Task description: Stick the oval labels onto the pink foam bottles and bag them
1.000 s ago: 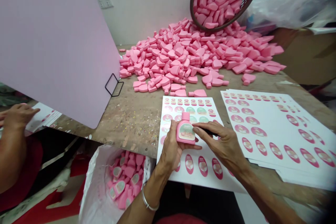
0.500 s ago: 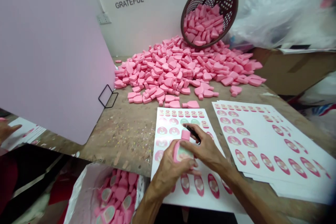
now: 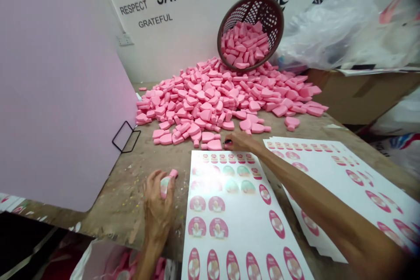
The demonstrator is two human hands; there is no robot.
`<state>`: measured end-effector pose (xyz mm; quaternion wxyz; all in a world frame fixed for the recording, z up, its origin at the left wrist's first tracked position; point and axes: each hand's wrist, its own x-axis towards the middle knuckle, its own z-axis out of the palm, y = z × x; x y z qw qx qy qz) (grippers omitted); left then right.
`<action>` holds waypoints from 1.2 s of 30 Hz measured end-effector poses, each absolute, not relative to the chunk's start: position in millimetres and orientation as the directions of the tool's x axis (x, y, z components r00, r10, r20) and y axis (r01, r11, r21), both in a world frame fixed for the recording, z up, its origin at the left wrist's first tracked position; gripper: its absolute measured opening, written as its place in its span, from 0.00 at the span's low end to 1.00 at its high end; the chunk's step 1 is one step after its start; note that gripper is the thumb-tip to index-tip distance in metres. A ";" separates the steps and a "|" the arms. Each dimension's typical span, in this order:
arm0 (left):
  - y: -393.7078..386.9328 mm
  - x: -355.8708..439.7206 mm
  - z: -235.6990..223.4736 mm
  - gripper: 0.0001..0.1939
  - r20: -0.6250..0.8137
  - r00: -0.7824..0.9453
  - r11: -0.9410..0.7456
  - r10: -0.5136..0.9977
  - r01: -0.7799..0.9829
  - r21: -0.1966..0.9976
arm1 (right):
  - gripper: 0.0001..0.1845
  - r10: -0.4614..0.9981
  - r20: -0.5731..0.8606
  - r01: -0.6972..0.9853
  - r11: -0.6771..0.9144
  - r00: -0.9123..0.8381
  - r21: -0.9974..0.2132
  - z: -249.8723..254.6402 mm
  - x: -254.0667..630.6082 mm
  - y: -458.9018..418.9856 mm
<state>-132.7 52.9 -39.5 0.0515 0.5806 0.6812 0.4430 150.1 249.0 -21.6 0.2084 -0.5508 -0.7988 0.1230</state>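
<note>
My left hand is closed around a pink foam bottle shape with a label on its side, holding it above the bare wooden table, left of a sticker sheet. Far across the sheet, my right hand pinches a small black pen-like tool, most of it hidden by the fingers. That hand lies close to a loose pink foam piece at the edge of a large pink pile.
A tilted wicker basket spills pink pieces onto the pile. A stack of sticker sheets lies on the right. A lilac board on a wire stand stands at the left. A white sack sits below the table edge.
My left hand has carried the labelled bottle left, off the sheet. My right hand has stretched forward toward the pile. The view has tilted up, and the other person's hand at the left has gone.
</note>
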 end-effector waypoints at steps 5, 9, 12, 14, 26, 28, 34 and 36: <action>55.2 -73.8 -12.0 0.13 0.340 -0.125 -0.220 0.932 0.549 0.806 | 0.18 0.944 0.277 0.775 0.308 -0.177 -0.552 4.8 144.2 206.7; 59.5 -29.1 -4.0 0.22 0.236 0.018 -0.229 0.972 0.318 0.920 | 0.24 0.964 0.124 0.427 0.216 -0.233 -0.878 21.9 132.4 140.5; 55.2 -17.2 -7.7 0.16 0.040 0.068 -0.049 0.997 0.140 0.989 | 0.22 0.957 0.066 0.365 0.171 -0.282 -0.915 11.4 132.8 104.4; 50.7 -19.5 -14.0 0.18 -0.091 0.066 0.092 0.994 -0.002 0.996 | 0.20 0.974 0.142 0.500 0.214 -0.178 -0.839 -7.2 141.9 92.7; 53.9 -21.3 -39.1 0.22 -0.247 0.065 0.252 0.967 -0.085 0.964 | 0.08 0.900 0.390 0.842 0.357 -0.195 -0.405 -69.5 156.8 81.6; 53.4 -22.0 -39.4 0.21 -0.250 0.070 0.254 0.966 -0.063 0.965 | 0.08 0.897 0.394 0.844 0.364 -0.202 -0.395 -68.8 157.9 82.6; 53.4 -24.3 -40.3 0.20 -0.238 0.084 0.241 0.968 -0.027 0.970 | 0.07 0.907 0.350 0.823 0.377 -0.234 -0.425 -65.4 160.5 88.5; 53.4 -24.0 -40.9 0.20 -0.228 0.088 0.230 0.970 -0.024 0.973 | 0.07 0.912 0.339 0.822 0.369 -0.231 -0.433 -64.4 159.5 89.7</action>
